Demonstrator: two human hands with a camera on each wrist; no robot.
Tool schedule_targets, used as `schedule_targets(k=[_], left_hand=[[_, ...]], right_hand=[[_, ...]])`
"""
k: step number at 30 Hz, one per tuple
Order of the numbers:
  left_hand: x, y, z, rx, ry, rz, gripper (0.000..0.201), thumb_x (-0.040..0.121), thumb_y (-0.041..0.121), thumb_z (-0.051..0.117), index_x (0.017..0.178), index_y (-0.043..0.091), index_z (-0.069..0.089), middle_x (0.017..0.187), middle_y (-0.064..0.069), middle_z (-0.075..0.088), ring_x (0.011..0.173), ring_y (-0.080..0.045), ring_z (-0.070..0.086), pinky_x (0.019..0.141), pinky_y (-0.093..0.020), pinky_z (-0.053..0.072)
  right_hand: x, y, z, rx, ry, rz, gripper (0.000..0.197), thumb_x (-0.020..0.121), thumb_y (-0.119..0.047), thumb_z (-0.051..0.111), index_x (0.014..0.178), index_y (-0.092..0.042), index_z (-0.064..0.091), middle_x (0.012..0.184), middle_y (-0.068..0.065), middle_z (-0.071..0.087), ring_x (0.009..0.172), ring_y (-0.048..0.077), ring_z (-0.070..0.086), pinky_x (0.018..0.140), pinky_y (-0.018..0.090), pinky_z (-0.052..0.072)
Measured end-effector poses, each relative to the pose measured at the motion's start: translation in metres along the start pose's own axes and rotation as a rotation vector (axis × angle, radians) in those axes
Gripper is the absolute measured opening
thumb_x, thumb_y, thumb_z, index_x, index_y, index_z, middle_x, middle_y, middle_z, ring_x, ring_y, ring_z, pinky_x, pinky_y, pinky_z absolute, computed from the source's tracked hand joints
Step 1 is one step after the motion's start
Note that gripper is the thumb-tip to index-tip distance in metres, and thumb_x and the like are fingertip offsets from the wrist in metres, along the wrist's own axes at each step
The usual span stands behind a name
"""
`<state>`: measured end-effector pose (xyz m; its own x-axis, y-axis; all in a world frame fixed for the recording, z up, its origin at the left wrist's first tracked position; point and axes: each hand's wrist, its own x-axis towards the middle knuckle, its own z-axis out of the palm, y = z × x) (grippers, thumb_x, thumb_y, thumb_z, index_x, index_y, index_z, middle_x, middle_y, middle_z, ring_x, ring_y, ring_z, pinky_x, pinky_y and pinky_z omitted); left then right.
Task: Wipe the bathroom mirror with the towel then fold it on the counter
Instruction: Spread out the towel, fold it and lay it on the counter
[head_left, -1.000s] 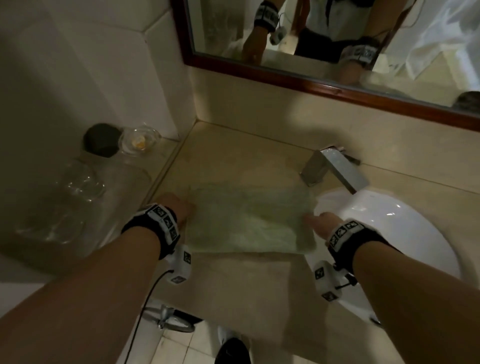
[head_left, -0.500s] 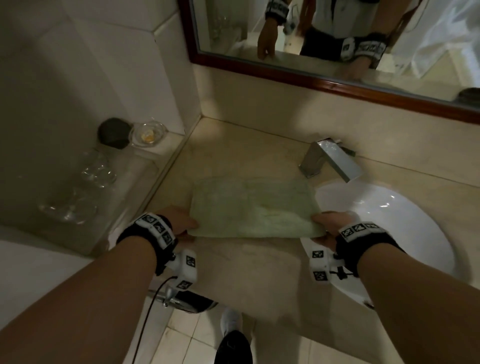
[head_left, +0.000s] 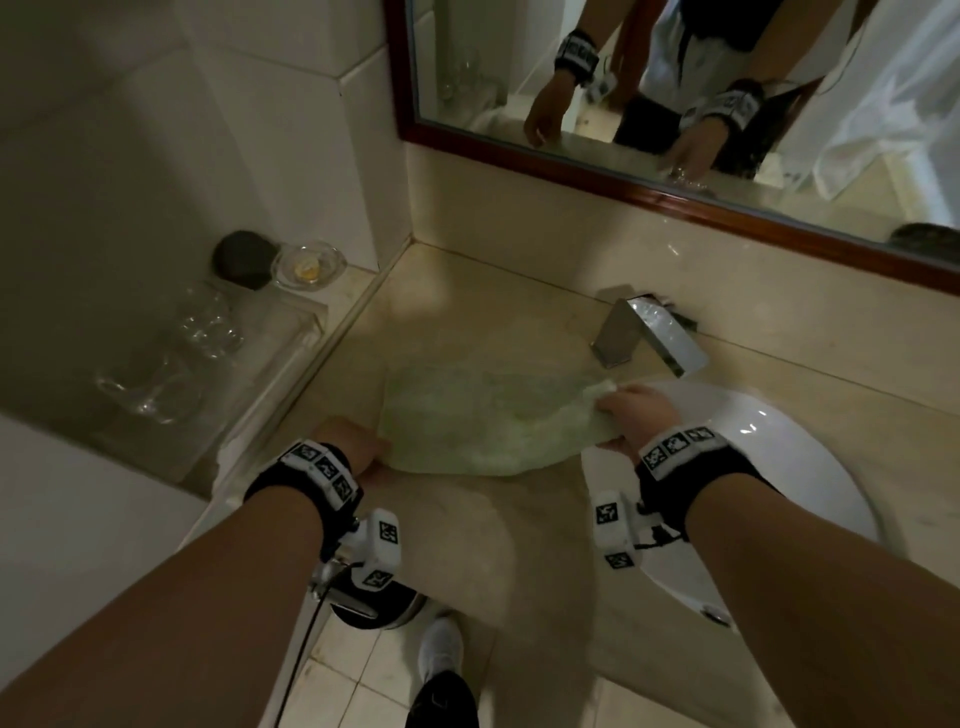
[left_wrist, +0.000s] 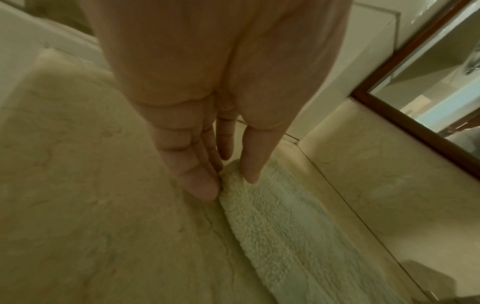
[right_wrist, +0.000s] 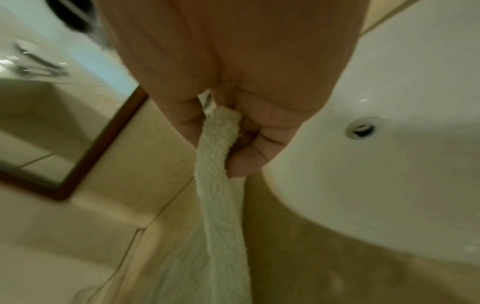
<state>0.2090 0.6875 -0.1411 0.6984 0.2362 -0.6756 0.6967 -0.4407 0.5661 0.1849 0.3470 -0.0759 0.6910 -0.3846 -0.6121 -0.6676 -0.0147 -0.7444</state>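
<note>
Across the frame's centre, a pale green towel (head_left: 483, 421) lies on the tabletop (head_left: 519, 530), right hand (head_left: 636, 415) pinching its right edge, left hand (head_left: 348, 447) with straight fingers touching its left corner.

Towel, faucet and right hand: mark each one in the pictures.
towel (head_left: 467, 421), head view, on the middle of the cloth lying on the counter.
faucet (head_left: 652, 332), head view, on the top of the metal spout.
right hand (right_wrist: 249, 131), right wrist view, on the fingers pinching the towel's edge.
</note>
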Motion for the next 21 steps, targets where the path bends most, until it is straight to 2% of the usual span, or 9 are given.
schedule_targets(k=[2, 4, 6, 8, 11, 15, 17, 19, 21], left_hand=[[-0.009, 0.006, -0.006, 0.062, -0.02, 0.001, 0.039, 0.091, 0.022, 0.073, 0.113, -0.01, 0.067, 0.115, -0.026, 0.071, 0.1, -0.038, 0.071, 0.091, -0.047, 0.059], [-0.01, 0.007, -0.013, 0.152, -0.042, 0.004, 0.044, 0.099, 0.033, 0.061, 0.113, -0.008, 0.068, 0.116, -0.022, 0.071, 0.109, -0.04, 0.068, 0.097, -0.047, 0.055], [0.003, 0.005, -0.021, 0.059, -0.039, 0.033, 0.048, 0.094, 0.039, 0.063, 0.113, -0.004, 0.069, 0.117, -0.024, 0.071, 0.109, -0.041, 0.069, 0.096, -0.051, 0.056], [0.017, -0.002, -0.027, -0.064, -0.033, 0.035, 0.055, 0.085, 0.049, 0.064, 0.11, 0.0, 0.068, 0.116, -0.026, 0.071, 0.106, -0.042, 0.07, 0.094, -0.056, 0.057], [0.007, 0.006, -0.034, -0.187, -0.09, -0.058, 0.05, 0.096, 0.052, 0.057, 0.1, 0.004, 0.071, 0.105, -0.021, 0.073, 0.102, -0.04, 0.07, 0.1, -0.056, 0.053], [0.004, 0.013, -0.03, -0.147, -0.124, -0.069, 0.055, 0.097, 0.048, 0.06, 0.115, -0.003, 0.071, 0.112, -0.023, 0.072, 0.107, -0.042, 0.068, 0.099, -0.056, 0.054], [0.006, 0.014, -0.025, -0.088, -0.134, -0.065, 0.051, 0.094, 0.044, 0.067, 0.115, -0.002, 0.069, 0.112, -0.023, 0.071, 0.103, -0.041, 0.069, 0.093, -0.056, 0.057], [0.011, 0.011, -0.02, 0.033, -0.106, -0.01, 0.038, 0.09, 0.037, 0.073, 0.101, 0.001, 0.069, 0.11, -0.021, 0.071, 0.1, -0.04, 0.07, 0.09, -0.054, 0.059], [0.009, 0.011, -0.017, 0.121, -0.09, 0.018, 0.027, 0.088, 0.028, 0.076, 0.082, 0.005, 0.064, 0.105, -0.02, 0.07, 0.1, -0.04, 0.07, 0.09, -0.055, 0.059]], right_hand=[[-0.013, -0.022, 0.021, -0.158, 0.013, -0.152, 0.016, 0.089, -0.015, 0.065, 0.104, -0.011, 0.065, 0.107, 0.016, 0.063, 0.094, 0.032, 0.062, 0.075, 0.047, 0.061], [-0.032, -0.041, 0.051, -0.359, 0.021, -0.359, 0.008, 0.089, -0.019, 0.061, 0.086, -0.013, 0.065, 0.084, 0.008, 0.063, 0.08, 0.024, 0.059, 0.067, 0.035, 0.055], [-0.046, -0.051, 0.089, -0.458, -0.01, -0.511, 0.023, 0.091, -0.02, 0.057, 0.069, -0.016, 0.055, 0.066, 0.003, 0.054, 0.065, 0.022, 0.051, 0.059, 0.028, 0.039], [-0.056, -0.051, 0.126, -0.518, -0.134, -0.582, 0.018, 0.096, -0.025, 0.056, 0.079, -0.02, 0.062, 0.074, 0.001, 0.06, 0.07, 0.02, 0.057, 0.063, 0.027, 0.04], [-0.058, -0.038, 0.157, -0.774, -0.336, -0.494, 0.029, 0.098, -0.043, 0.054, 0.115, -0.024, 0.067, 0.106, 0.001, 0.069, 0.096, 0.022, 0.065, 0.084, 0.032, 0.053], [-0.036, -0.026, 0.144, -0.985, -0.269, -0.357, 0.027, 0.101, -0.03, 0.05, 0.111, -0.011, 0.065, 0.113, 0.01, 0.069, 0.1, 0.029, 0.065, 0.086, 0.035, 0.053], [-0.026, -0.02, 0.133, -1.017, -0.21, -0.269, 0.021, 0.102, -0.029, 0.049, 0.109, -0.013, 0.062, 0.115, 0.005, 0.067, 0.101, 0.031, 0.064, 0.086, 0.035, 0.052], [-0.021, -0.016, 0.124, -1.016, -0.222, -0.167, 0.03, 0.103, -0.032, 0.051, 0.121, -0.01, 0.059, 0.118, 0.008, 0.062, 0.109, 0.033, 0.061, 0.085, 0.034, 0.048], [-0.015, -0.011, 0.122, -0.924, -0.247, -0.052, 0.035, 0.099, -0.038, 0.059, 0.117, -0.009, 0.059, 0.115, 0.01, 0.063, 0.104, 0.031, 0.061, 0.082, 0.033, 0.047]])
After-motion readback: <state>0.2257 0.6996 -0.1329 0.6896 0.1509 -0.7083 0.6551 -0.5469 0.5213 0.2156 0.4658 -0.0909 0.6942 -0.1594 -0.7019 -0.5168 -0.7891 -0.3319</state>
